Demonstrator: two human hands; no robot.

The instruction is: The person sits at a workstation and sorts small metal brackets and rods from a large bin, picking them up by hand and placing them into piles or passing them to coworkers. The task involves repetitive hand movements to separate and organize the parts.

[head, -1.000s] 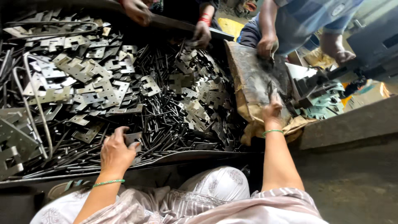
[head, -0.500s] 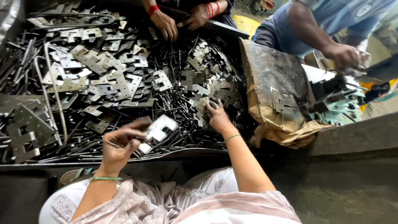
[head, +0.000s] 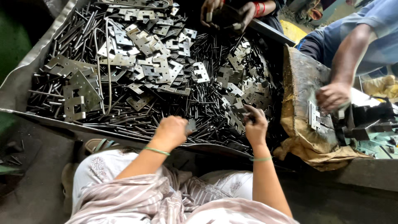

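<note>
A wide metal tray fills most of the view, heaped with thin dark pins and flat grey plates cut with notches and holes. The pins lie thickest along the near rim and down the middle; the plates pile up toward the far left and centre, with 2 larger plates lying at the left. A bent wire loop lies across the left of the heap.

At the near rim, the left hand is curled, fingers together, on a small plate that juts out past its thumb, just above the pins. The right hand sits just to the right, fingers pinched together on a dark piece among the plates; what the piece is cannot be told. Each wrist bears a thin green band, and both forearms reach forward from a lap in pale patterned cloth.

To the right of the tray stands a worn brown sack, with a plate lying against it. Another person's hand rests at its far side, beside a dark machine. At the far rim, a 3rd person's 2 hands hold something dark above the tray.
</note>
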